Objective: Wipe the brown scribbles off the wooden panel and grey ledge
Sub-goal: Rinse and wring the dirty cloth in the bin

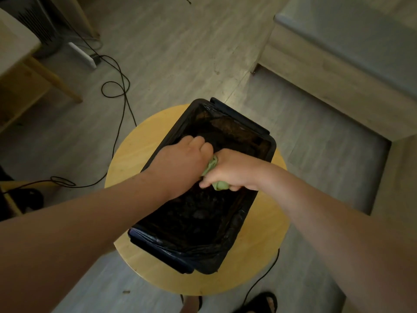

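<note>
Head view: left hand [187,154] and right hand [234,170] both clench the green cloth [219,185], twisting it over the black tub [262,132] at the stool's [126,159] middle; wooden panel [316,71] and grey ledge [349,30] lie well apart, untouched; scribbles indiscernible; wiping progress unclear, probably unfinished.

You are looking down on a black lined bin [237,227] standing on a round wooden stool [135,159]. On the grey floor [180,53], a black cable [129,84] loops away from a white power strip [82,54]. A black sandal [264,302] is at the bottom edge.
</note>
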### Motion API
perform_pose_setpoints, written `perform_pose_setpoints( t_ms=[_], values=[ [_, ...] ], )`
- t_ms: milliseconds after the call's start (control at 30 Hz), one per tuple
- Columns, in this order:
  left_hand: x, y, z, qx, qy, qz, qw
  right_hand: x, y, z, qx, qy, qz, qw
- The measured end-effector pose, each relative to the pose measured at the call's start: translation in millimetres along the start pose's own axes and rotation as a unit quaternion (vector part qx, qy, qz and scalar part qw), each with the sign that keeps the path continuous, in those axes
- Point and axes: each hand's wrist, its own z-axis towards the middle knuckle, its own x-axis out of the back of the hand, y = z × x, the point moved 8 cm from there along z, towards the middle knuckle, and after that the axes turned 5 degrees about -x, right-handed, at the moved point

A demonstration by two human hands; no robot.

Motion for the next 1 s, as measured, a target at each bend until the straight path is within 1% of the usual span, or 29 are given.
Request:
perform_pose_setpoints(
  t_ms=[33,67,100,133,167,200,233,267,300,333,367,400,467,500,533,567,600,633,667,700,733,767,800,867,900,967,1000],
  values=[
    [-6,-6,2,0.025,-0.033,-0.053,0.998,3,-1,-1,0.015,0.030,0.001,0.999],
    [-11,-12,2,0.066,-0.083,-0.135,0.985,4,-1,-3,0.020,0.048,0.009,0.999],
    [-17,-18,-2,0.117,-0.135,-0.235,0.955,2,2,-4,0.018,0.039,0.038,0.998],
    [-23,-22,-8,0.160,-0.174,-0.334,0.912,-3,5,-5,0.014,0.008,0.091,0.996],
    [-25,-22,-13,0.183,-0.202,-0.403,0.874,-8,7,-6,0.015,-0.027,0.164,0.986],
    [-26,-19,-18,0.191,-0.216,-0.432,0.854,-12,9,-7,0.014,-0.054,0.250,0.967],
    [-25,-15,-21,0.194,-0.217,-0.450,0.844,-14,8,-9,0.016,-0.075,0.342,0.937],
    [-26,-10,-22,0.198,-0.201,-0.472,0.835,-17,6,-10,0.020,-0.097,0.422,0.901],
    [-25,-5,-20,0.211,-0.172,-0.499,0.823,-20,3,-11,0.031,-0.120,0.476,0.871],
    [-25,-3,-18,0.229,-0.142,-0.518,0.812,-24,1,-12,0.033,-0.135,0.501,0.854],
    [-26,-5,-16,0.245,-0.119,-0.518,0.811,-27,4,-13,0.027,-0.139,0.498,0.855],
    [-27,-8,-15,0.252,-0.111,-0.495,0.824,-31,6,-16,0.023,-0.145,0.478,0.866],
    [-27,-16,-15,0.257,-0.132,-0.428,0.856,-30,17,-22,0.012,-0.152,0.442,0.884],
    [-29,-20,-18,0.269,-0.141,-0.422,0.854,-24,22,-23,0.008,-0.140,0.431,0.891],
    [-32,-22,-21,0.290,-0.151,-0.449,0.832,-16,25,-26,0.006,-0.118,0.413,0.903],
    [-37,-22,-25,0.315,-0.157,-0.499,0.792,-7,28,-27,0.004,-0.076,0.370,0.926],
    [-41,-21,-29,0.332,-0.165,-0.546,0.752,2,29,-30,0.010,-0.022,0.293,0.956],
    [-42,-20,-31,0.338,-0.173,-0.576,0.724,10,24,-35,0.035,0.040,0.175,0.983],
    [-42,-20,-33,0.337,-0.186,-0.586,0.713,15,14,-42,0.083,0.095,0.037,0.991],
    [-42,-19,-33,0.334,-0.203,-0.595,0.702,12,0,-49,0.142,0.126,-0.091,0.978],
    [-41,-15,-32,0.326,-0.223,-0.603,0.693,6,-10,-54,0.190,0.141,-0.195,0.952],
    [-40,-11,-30,0.318,-0.245,-0.614,0.680,-1,-16,-56,0.227,0.147,-0.272,0.924],
    [-38,-4,-27,0.308,-0.269,-0.622,0.667,-8,-19,-54,0.249,0.151,-0.323,0.901],
    [-32,10,-24,0.277,-0.319,-0.636,0.645,-13,-22,-44,0.253,0.169,-0.380,0.874],
    [-30,14,-23,0.267,-0.335,-0.643,0.635,-13,-24,-41,0.248,0.187,-0.388,0.868],
    [-28,16,-23,0.259,-0.347,-0.658,0.616,-10,-30,-40,0.238,0.237,-0.386,0.859],
    [-29,15,-24,0.258,-0.345,-0.667,0.607,-10,-34,-43,0.238,0.264,-0.392,0.849]
  ],
)
